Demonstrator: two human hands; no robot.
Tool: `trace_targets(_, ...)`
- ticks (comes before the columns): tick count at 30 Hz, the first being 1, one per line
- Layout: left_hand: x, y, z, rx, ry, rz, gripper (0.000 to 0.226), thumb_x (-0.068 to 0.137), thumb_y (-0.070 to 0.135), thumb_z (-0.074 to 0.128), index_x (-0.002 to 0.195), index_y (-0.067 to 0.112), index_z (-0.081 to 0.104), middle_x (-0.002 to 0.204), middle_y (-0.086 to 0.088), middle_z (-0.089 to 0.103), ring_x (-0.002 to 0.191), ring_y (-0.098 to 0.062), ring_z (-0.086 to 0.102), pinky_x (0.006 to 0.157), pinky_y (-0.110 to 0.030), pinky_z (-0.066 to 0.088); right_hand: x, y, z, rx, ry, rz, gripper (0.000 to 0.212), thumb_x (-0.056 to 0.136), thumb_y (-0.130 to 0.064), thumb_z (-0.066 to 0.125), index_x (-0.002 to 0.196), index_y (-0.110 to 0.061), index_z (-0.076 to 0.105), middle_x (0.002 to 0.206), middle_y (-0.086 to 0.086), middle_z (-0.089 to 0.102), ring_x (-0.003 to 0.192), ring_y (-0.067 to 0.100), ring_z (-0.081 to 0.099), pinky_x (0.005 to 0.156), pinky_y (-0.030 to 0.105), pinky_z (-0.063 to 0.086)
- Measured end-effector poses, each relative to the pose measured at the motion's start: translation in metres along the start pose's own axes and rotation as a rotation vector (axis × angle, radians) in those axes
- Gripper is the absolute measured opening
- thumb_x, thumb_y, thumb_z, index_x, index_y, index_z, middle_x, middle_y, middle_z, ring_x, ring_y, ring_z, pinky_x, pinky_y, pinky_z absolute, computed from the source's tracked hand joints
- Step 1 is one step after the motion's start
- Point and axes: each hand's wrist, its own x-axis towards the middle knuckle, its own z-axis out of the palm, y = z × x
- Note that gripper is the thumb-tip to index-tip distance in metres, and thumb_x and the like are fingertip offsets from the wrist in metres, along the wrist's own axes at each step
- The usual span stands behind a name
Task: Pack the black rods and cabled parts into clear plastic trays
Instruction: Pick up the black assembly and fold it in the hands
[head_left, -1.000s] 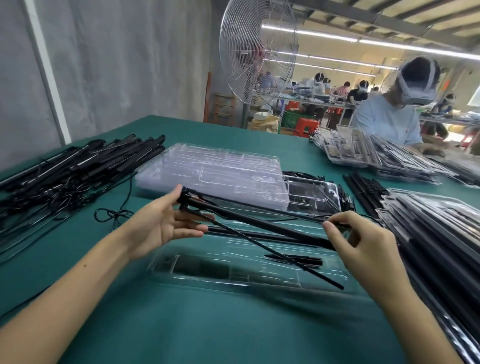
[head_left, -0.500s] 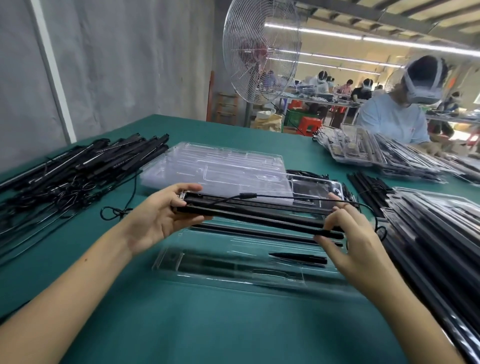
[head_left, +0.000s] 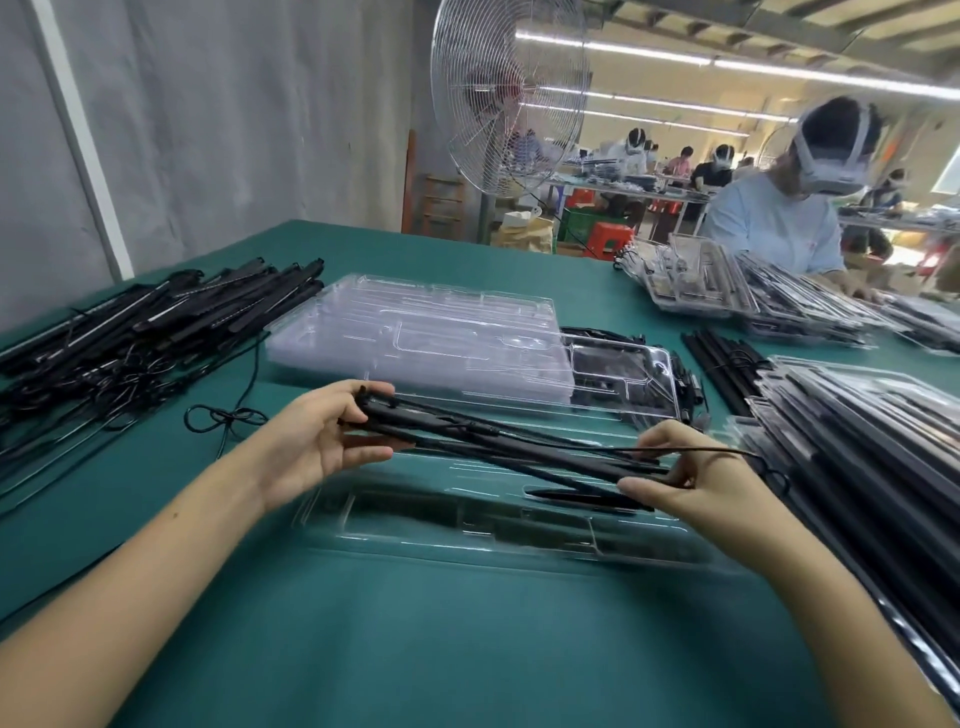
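Observation:
A bundle of black rods (head_left: 498, 441) with a thin cable hangs just above an open clear plastic tray (head_left: 467, 525) on the green table. My left hand (head_left: 317, 436) grips the bundle's left end, and my right hand (head_left: 691, 478) pinches its right end between thumb and fingers. The rods fan apart slightly and slope down to the right. The cable loops off past my right hand. A small black pen-shaped part (head_left: 582, 498) lies in the tray under the rods.
A pile of black rods and cables (head_left: 130, 338) lies at the left. Stacked clear trays (head_left: 415, 338) sit behind my hands, with a filled tray (head_left: 623, 384) beside them. Packed trays (head_left: 857, 431) stack at the right. Another person (head_left: 779, 218) works across the table; a fan (head_left: 509, 98) stands behind.
The rod bundle, level half a second ago, has tilted down at its right end and spread apart. My right hand dropped lower and shifted its hold; the cable now trails past it.

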Motion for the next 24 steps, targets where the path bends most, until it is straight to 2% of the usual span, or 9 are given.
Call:
trace_targets(2,0.000,0.000,0.003,0.084,0.052,0.024,0.037,0.088,-0.013,0.030,0.101,0.005,0.061,0.096,-0.020,0.067,0.077,-0.035,0.071,0.053,-0.028,0.056,0.001,0.002,0.000,0.009,-0.045,0.011,0.031,0.069,-0.029,0.081,0.086,-0.036,0.056,0.060,-0.001,0.047,0.048,0.007,0.041,0.048,0.017,0.035)
trace_targets(4,0.000,-0.002,0.007,0.147,0.110,0.050,0.034,0.089,-0.014,0.032,0.101,0.006,0.058,0.098,-0.022,0.063,0.074,-0.036,0.071,0.051,-0.027,0.056,0.002,0.003,0.005,-0.013,-0.040,-0.010,0.034,0.068,-0.022,0.083,0.086,-0.033,0.056,0.059,-0.012,0.050,0.047,0.001,0.040,0.046,0.010,0.033)
trace_targets(6,0.001,-0.005,0.009,0.221,0.158,0.081,0.030,0.090,-0.012,0.039,0.099,0.009,0.058,0.102,-0.023,0.058,0.074,-0.033,0.070,0.050,-0.025,0.055,0.005,0.002,0.010,-0.049,-0.008,-0.056,0.034,0.068,-0.016,0.083,0.085,-0.026,0.055,0.059,-0.022,0.054,0.052,-0.009,0.045,0.052,0.006,0.035)
trace_targets(9,0.005,-0.010,0.006,0.437,0.224,0.148,0.022,0.087,-0.004,0.058,0.094,0.017,0.061,0.110,-0.017,0.055,0.078,-0.021,0.064,0.054,-0.024,0.055,0.009,0.001,0.017,-0.127,0.051,-0.114,0.040,0.063,-0.020,0.087,0.087,-0.021,0.055,0.079,-0.019,0.054,0.069,-0.019,0.047,0.063,0.003,0.034)
trace_targets(12,0.008,-0.014,0.002,0.700,0.288,0.201,0.015,0.082,0.015,0.072,0.090,0.024,0.062,0.101,-0.006,0.063,0.075,-0.014,0.064,0.059,-0.025,0.054,0.013,0.005,0.021,-0.174,0.048,-0.133,0.047,0.058,-0.033,0.087,0.090,-0.024,0.053,0.091,-0.012,0.058,0.079,-0.006,0.052,0.070,0.007,0.036)
trace_targets(15,0.007,-0.018,0.002,0.889,0.336,0.262,0.016,0.078,0.029,0.075,0.088,0.030,0.061,0.093,0.007,0.064,0.072,-0.012,0.062,0.055,-0.019,0.050,0.015,0.007,0.024,-0.227,0.015,-0.098,0.052,0.055,-0.043,0.085,0.092,-0.029,0.050,0.097,-0.014,0.056,0.096,0.016,0.054,0.086,0.030,0.043)
trace_targets(19,0.006,-0.024,0.004,1.233,0.360,0.352,0.022,0.078,0.039,0.073,0.094,0.026,0.065,0.097,0.006,0.059,0.095,-0.014,0.050,0.079,-0.025,0.035,0.017,0.006,0.026,-0.258,0.029,-0.096,0.048,0.060,-0.040,0.084,0.089,-0.031,0.047,0.097,-0.012,0.057,0.098,0.021,0.055,0.089,0.036,0.042)
trace_targets(22,0.006,-0.029,0.006,1.424,0.350,0.409,0.030,0.083,0.046,0.065,0.105,0.025,0.063,0.105,0.006,0.054,0.104,-0.013,0.037,0.091,-0.031,0.035,0.018,0.004,0.027,-0.235,0.045,-0.065,0.044,0.063,-0.038,0.084,0.081,-0.036,0.044,0.095,-0.011,0.059,0.098,0.018,0.056,0.094,0.037,0.039)
trace_targets(24,0.005,-0.029,0.007,1.493,0.335,0.446,0.031,0.085,0.047,0.061,0.109,0.028,0.061,0.110,0.008,0.055,0.107,-0.015,0.039,0.094,-0.032,0.033,0.019,0.004,0.028,-0.212,0.039,-0.009,0.040,0.064,-0.040,0.082,0.081,-0.036,0.046,0.098,-0.010,0.061,0.102,0.020,0.055,0.098,0.037,0.038)
